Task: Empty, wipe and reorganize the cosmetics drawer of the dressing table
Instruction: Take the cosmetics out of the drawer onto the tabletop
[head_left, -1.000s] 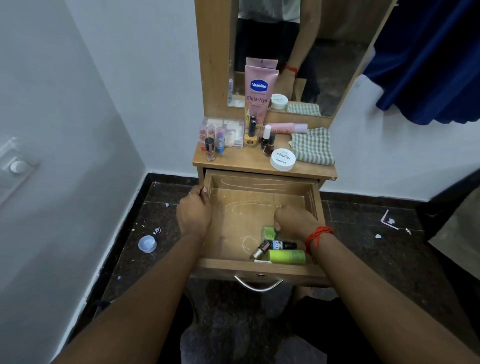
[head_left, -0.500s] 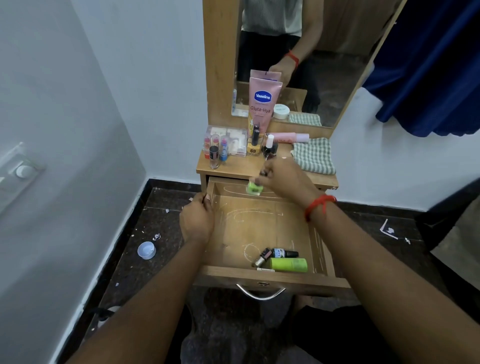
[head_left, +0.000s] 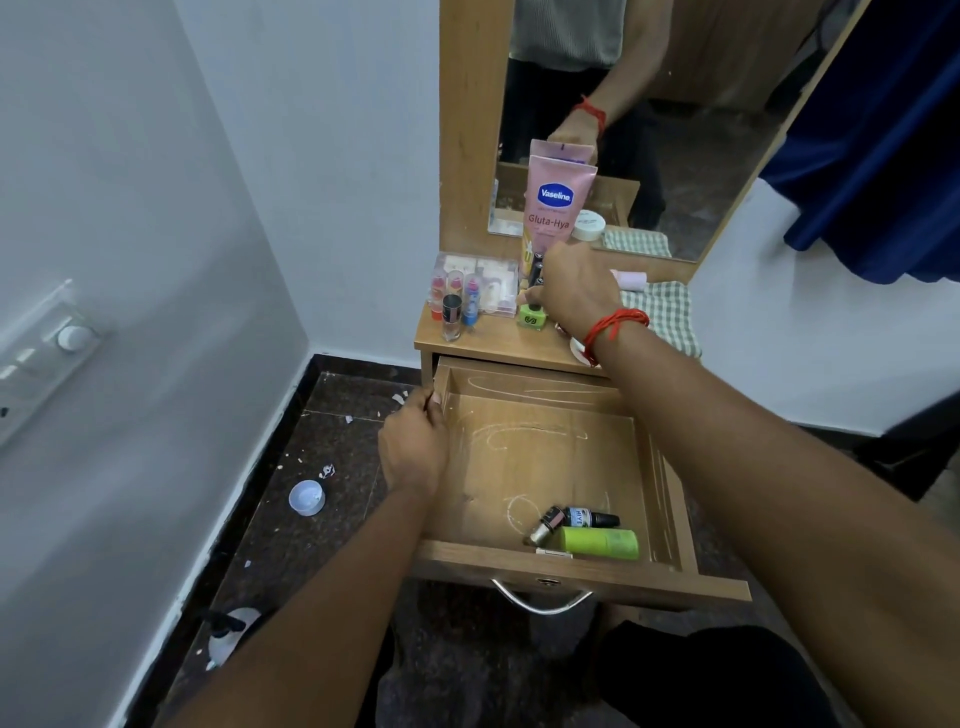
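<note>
- The left hand (head_left: 413, 449), at mid-frame, is reaching in from the lower left, its grip curling round the left wall of the open drawer (head_left: 545, 457).
- A green tube (head_left: 600, 542) is lying flat at the drawer's front right, its long axis running left to right, beside two small vials (head_left: 589, 518).
- The right hand (head_left: 574, 291), above centre, is stretching past the drawer, its grip pinching the top of the green bottle (head_left: 532, 318).
- That bottle is standing upright on the tabletop (head_left: 493, 345).
- A pink tube (head_left: 558, 202) is standing against the mirror (head_left: 701, 156), and a checked cloth (head_left: 670, 317) is lying at the right.
- A white wall (head_left: 311, 156) is meeting a dark floor (head_left: 337, 441).
</note>
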